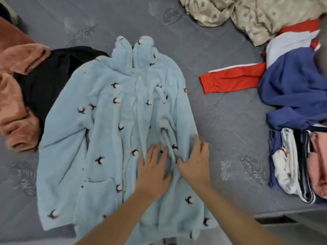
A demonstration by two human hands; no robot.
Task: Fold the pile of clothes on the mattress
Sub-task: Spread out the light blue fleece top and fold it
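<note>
A light blue fleece jacket (109,131) with small dark-and-white flower marks lies spread front-up on the grey mattress (230,121), collar pointing away from me. My left hand (154,168) rests flat on its lower middle with fingers straight. My right hand (194,161) lies beside it, flat on the jacket's right edge, fingers spread. Neither hand grips the cloth.
A rust-brown fleece garment (16,85) and a black garment (49,82) lie at the left. On the right sit a red, white and blue jacket (290,85), a stack of folded clothes (299,165) and a beige patterned cloth (256,15). The mattress edge runs at the lower right.
</note>
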